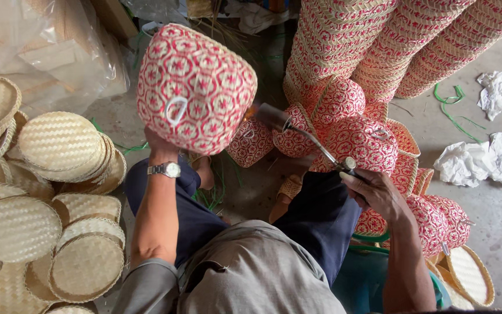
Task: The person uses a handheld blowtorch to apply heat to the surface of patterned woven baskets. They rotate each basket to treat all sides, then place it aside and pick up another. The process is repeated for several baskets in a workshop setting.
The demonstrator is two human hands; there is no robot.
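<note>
Two hands are busy here: the left hand [157,141], a metal watch [165,169] on its wrist, is mostly hidden behind and inside the red-and-cream woven basket [196,87] it lifts in front of the person, so how its fingers close cannot be told, while the right hand [376,192] is wrapped firmly around the handle of a gas torch [315,142]. The basket is held upside down and tilted, a squarish rounded shape, woven in a pattern of red star-like flowers on pale strips, with a small white loop on its near face. The torch's bent metal tube runs up and left to a dark nozzle, where a small orange flame [253,110] shows just beside the basket's lower right edge. Beyond the torch lie more red patterned baskets [355,136], and behind them lean tall stacks [379,40] of the same weave. To the left lie plain straw-coloured round lids [59,139]; crumpled white paper [483,160] lies on the concrete floor [495,221] at right.
</note>
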